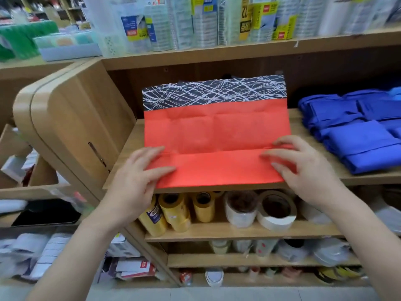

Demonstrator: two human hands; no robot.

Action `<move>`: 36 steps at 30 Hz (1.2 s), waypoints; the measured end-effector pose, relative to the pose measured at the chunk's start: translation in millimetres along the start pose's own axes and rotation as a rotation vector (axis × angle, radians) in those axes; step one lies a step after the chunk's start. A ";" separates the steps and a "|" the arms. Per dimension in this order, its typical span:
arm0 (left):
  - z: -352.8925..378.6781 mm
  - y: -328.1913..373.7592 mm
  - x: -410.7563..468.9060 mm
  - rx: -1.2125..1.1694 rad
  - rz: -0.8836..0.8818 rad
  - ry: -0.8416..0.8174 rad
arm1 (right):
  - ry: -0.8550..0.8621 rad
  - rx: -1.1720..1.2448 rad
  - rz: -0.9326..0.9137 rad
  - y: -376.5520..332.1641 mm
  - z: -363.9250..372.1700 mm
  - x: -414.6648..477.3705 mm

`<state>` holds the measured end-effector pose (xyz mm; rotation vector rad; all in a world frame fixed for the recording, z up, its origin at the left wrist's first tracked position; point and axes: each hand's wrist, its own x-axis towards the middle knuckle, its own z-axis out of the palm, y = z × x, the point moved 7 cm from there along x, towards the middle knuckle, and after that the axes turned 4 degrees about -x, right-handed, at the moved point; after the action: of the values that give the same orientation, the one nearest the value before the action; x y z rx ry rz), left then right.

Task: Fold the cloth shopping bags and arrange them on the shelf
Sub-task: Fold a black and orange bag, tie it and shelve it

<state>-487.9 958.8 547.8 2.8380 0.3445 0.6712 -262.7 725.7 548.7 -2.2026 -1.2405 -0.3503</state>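
A red bag (214, 135) with a black scribbled band lies flat on the shelf (128, 153). The left hand (138, 170) rests on its near left corner, and the fingers (152, 151) are spread and fairly straight. The right hand (303, 168) presses the near right fold with lightly bent fingers, clamping nothing. Folded blue bags (358, 135) are stacked right of the right fingers. Rolls (275, 209) stand below both hands.
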 end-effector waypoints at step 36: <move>-14.6 -12.6 -0.3 -0.155 -0.140 0.202 | 0.105 -0.122 0.126 -4.4 -5.5 -6.0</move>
<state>-497.1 972.8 557.3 2.5783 0.4950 0.9147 -269.3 720.0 551.7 -2.3201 -1.0431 -0.4951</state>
